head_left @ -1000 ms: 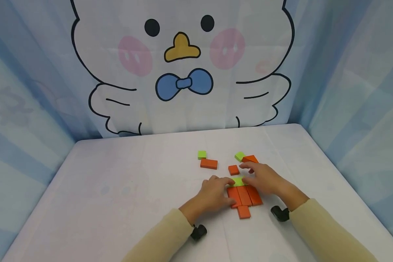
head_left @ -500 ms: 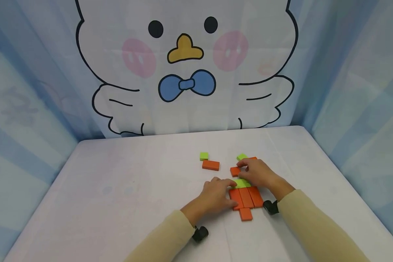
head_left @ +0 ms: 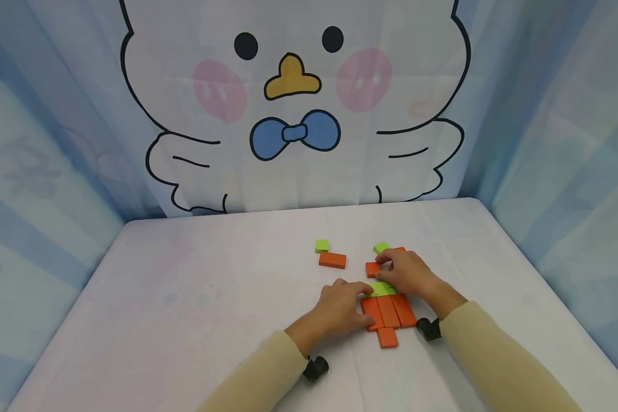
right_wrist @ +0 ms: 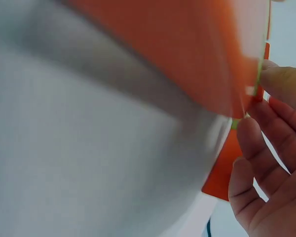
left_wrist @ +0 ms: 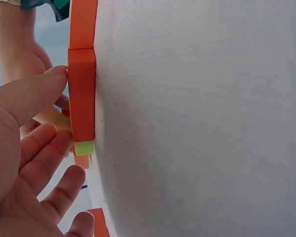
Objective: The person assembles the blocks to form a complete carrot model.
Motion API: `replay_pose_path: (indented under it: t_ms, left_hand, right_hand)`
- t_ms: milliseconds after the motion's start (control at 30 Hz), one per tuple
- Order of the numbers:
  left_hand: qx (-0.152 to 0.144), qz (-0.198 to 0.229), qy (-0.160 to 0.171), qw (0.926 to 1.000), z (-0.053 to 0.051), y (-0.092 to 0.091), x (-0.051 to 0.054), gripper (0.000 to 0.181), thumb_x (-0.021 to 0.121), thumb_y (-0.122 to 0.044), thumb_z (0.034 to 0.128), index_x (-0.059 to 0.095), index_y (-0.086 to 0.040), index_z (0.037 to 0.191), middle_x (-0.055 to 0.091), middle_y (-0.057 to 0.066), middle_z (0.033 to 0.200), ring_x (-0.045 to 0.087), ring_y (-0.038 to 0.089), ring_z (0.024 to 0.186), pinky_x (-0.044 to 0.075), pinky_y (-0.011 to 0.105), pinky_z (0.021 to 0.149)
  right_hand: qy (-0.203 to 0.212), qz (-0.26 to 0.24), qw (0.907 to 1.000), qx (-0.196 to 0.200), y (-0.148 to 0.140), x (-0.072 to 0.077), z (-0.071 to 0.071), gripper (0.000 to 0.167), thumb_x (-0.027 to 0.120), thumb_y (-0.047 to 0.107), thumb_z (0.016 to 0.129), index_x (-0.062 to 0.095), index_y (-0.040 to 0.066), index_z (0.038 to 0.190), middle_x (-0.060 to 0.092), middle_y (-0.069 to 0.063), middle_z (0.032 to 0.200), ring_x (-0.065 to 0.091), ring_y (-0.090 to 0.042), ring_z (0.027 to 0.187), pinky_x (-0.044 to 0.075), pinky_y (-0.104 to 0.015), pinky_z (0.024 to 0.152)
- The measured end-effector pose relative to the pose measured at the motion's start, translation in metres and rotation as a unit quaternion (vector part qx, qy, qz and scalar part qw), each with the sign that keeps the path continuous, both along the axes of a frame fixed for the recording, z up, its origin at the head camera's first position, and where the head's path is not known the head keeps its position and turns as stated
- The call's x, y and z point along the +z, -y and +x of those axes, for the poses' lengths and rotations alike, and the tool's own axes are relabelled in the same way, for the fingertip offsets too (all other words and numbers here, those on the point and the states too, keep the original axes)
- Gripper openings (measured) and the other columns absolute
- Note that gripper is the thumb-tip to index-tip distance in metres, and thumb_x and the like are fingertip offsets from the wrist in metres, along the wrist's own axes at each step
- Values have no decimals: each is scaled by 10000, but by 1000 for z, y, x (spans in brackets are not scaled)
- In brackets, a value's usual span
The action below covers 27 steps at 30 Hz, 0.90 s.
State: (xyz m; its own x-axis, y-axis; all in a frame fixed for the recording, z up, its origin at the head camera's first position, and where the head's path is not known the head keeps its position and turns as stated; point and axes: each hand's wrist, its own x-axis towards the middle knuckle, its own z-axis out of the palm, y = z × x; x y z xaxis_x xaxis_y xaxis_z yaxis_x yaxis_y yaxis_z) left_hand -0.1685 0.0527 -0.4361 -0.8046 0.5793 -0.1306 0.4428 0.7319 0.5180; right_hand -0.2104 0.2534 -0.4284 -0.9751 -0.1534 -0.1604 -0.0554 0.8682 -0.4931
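Right hand, fingers narrowly parted, pinching small orange square block, material unclear, at eleven o'clock of orange-and-green block panel. Left hand touching panel's nine-o'clock edge, fingers loosely spread. Block looking light, stiff; opposite edges probably offering surest hold.

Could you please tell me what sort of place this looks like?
It seems to be a small, fabric-walled booth arranged for tabletop activity: a cartoon backdrop hangs behind a white table, blue curtains flank it on both sides, and small blocks lie on top.
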Motion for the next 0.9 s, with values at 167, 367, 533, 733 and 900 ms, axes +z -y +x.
replay_pose_path:
  t_ms: [167,367,533,733,900]
  left_hand:
    - [-38,39,-99,9999,0,0,-1,509,795,-359,867,634,-193,1320,637,-88,1207,510,178,1151,387,388,922]
    - [-21,17,-89,10000,0,0,-1,506,788,-368,872,632,-196,1321,637,-94,1213,506,169,1150,384,384,931]
    - [-16,22,-11,10000,0,-1,-1,503,788,-366,872,632,-198,1320,637,-90,1215,503,170,1156,383,385,943]
    - [18,30,13,10000,-1,-1,-2,507,791,-369,871,631,-201,1321,632,-93,1220,500,168,1156,378,383,949]
    - [4,41,0,10000,0,-1,-1,513,792,-370,871,629,-200,1327,632,-92,1229,501,167,1153,379,378,940]
  right_hand:
    - [-299,94,9995,37,-9,12,12,339,690,206,938,644,43,1232,658,-112,1076,552,-250,894,499,-394,776]
    - [-415,-47,9990,187,-18,22,33,330,726,196,922,660,43,1206,606,-41,899,522,-210,810,466,-326,658]
    - [-569,-119,9976,368,-25,24,55,297,735,175,914,673,64,1182,586,-2,871,509,-176,784,443,-279,611]
    - [-548,-2,9972,501,-30,27,76,318,747,191,903,683,93,1199,571,32,845,494,-159,771,423,-264,588]
    - [-291,101,9986,436,-35,27,92,346,763,246,894,688,122,1208,567,56,834,488,-149,763,416,-268,593]
